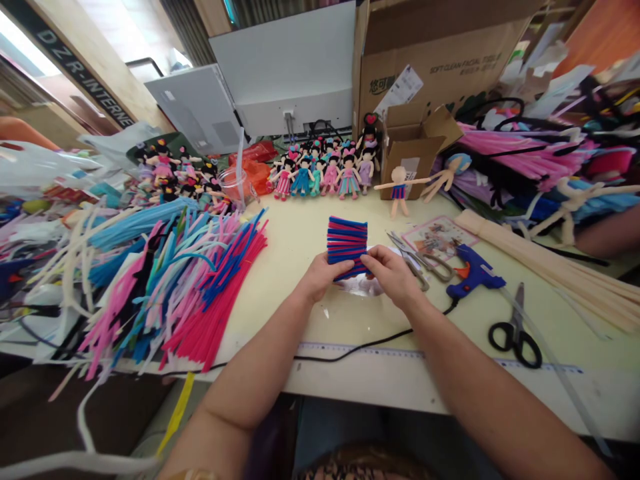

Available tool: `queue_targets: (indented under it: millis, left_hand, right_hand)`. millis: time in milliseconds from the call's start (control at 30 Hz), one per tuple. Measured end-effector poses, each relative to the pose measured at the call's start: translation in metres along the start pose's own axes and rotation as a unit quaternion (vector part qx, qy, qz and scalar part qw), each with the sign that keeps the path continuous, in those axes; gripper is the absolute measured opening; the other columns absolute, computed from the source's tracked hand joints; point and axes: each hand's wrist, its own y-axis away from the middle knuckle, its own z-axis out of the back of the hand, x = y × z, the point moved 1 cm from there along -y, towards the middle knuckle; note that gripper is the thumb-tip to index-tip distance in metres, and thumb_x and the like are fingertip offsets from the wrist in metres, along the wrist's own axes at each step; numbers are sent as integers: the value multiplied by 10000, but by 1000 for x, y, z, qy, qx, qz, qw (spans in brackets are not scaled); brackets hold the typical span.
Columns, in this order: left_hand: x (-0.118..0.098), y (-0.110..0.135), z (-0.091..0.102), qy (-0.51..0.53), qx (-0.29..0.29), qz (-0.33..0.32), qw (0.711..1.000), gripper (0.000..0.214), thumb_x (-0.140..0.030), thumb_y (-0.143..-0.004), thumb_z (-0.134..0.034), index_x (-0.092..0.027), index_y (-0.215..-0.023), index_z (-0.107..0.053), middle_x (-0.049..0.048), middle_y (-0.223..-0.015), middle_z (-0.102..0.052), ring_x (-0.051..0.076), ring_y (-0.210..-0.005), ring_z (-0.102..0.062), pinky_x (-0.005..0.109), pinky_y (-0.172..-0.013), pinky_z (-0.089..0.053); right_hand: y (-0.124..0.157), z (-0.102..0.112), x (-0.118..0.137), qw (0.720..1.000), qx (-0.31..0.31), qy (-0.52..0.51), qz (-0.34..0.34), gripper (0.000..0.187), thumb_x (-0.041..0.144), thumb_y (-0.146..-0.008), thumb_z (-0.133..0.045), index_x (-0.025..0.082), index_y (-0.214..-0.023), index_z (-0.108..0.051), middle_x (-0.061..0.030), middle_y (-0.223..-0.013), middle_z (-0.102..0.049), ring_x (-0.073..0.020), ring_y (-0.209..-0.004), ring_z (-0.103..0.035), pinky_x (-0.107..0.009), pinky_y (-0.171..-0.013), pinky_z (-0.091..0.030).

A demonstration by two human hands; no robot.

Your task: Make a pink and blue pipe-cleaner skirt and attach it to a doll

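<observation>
The left hand (319,276) is gripping the lower left corner of a striped panel (347,235), its thumb lying across the front face. The right hand (395,272) is pinching the lower right edge of the same panel between thumb and fingers. The panel, composed of blue and red fuzzy stems laid side by side, is being held above the middle of the table (290,243), its stripes running roughly crosswise. To the right of the panel, grey-handled scissors (442,268) are lying partly on a printed card (425,230). A blue glue gun (474,275) is resting just beside them, and black-handled scissors (515,339) are lying nearer the table's front edge. A black cord (370,345) is crossing a ruler strip (333,348) in front of the hands. On the left, a pile of coloured stems (220,293) is covering much of the tabletop. Behind the panel, a row of small dolls (330,175) is standing, and a plain beige figure (399,179) wearing a blue-and-red striped piece is leaning against a small cardboard box (413,150).
</observation>
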Motion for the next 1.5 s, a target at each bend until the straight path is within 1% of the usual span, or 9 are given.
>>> queue_targets:
  millis: [267,467,567,733,833,967,1167,1400,1500]
  left_hand:
    - [-4,2,0,16,-12,32,999,460,-343,-546,-845,-140,-939,-719,83,-899,-721,204,-781,-658,349,-763,-505]
    - [-2,4,-1,-3,60,74,995,421,-330,-567,-827,-135,-919,-702,72,-781,-691,156,-649,-612,298,-628,-460]
    - [-1,4,-4,-39,57,70,995,310,-253,-550,-816,-131,-804,-686,26,-640,-635,121,-555,-549,286,-582,-434]
    - [1,4,-5,-82,40,45,995,298,-223,-557,-796,-135,-823,-695,26,-663,-635,119,-561,-542,284,-579,-431]
    - [1,4,-3,-97,45,30,994,381,-287,-583,-804,-146,-924,-707,55,-737,-676,149,-616,-585,294,-603,-446]
    - [1,2,0,-40,23,31,998,465,-378,-595,-808,-171,-998,-709,79,-909,-713,199,-771,-640,319,-695,-484]
    - [1,0,3,-26,-4,56,998,483,-427,-553,-825,-140,-927,-722,84,-862,-717,186,-712,-641,338,-706,-500]
    - [0,0,6,-64,21,-7,998,459,-376,-625,-795,-151,-1012,-697,76,-978,-717,218,-898,-649,390,-873,-476]
    - [-2,0,6,-74,17,-3,997,436,-370,-638,-784,-146,-1002,-696,79,-987,-717,226,-917,-648,407,-900,-466]
  right_hand:
    - [-2,6,-2,998,13,53,27,202,389,-778,-577,208,-705,-527,54,-575,-488,-102,-513,-433,-239,-492,-366]
    - [-1,7,2,998,-19,54,28,239,428,-782,-583,209,-704,-524,54,-557,-484,-105,-496,-451,-241,-475,-373]
    - [0,5,3,998,-23,41,32,251,447,-777,-594,208,-723,-539,53,-568,-493,-103,-501,-457,-239,-484,-381]
    - [-1,6,0,999,-21,43,25,247,427,-763,-618,204,-682,-549,51,-546,-489,-104,-492,-446,-241,-479,-362]
    - [-2,8,-1,998,-29,57,28,237,413,-765,-600,205,-664,-549,53,-525,-473,-103,-471,-420,-244,-463,-340]
    - [-2,10,4,997,-29,69,30,244,424,-748,-595,206,-648,-552,53,-511,-461,-101,-466,-401,-244,-450,-321]
    - [0,13,11,998,31,49,-24,268,437,-703,-625,190,-630,-551,54,-493,-463,-85,-443,-401,-223,-421,-316]
    - [2,13,9,994,53,35,-86,292,448,-680,-654,164,-716,-595,37,-562,-527,-67,-446,-424,-197,-406,-363]
    - [3,12,10,993,61,39,-94,295,450,-674,-656,164,-706,-592,39,-552,-513,-66,-447,-422,-191,-398,-367]
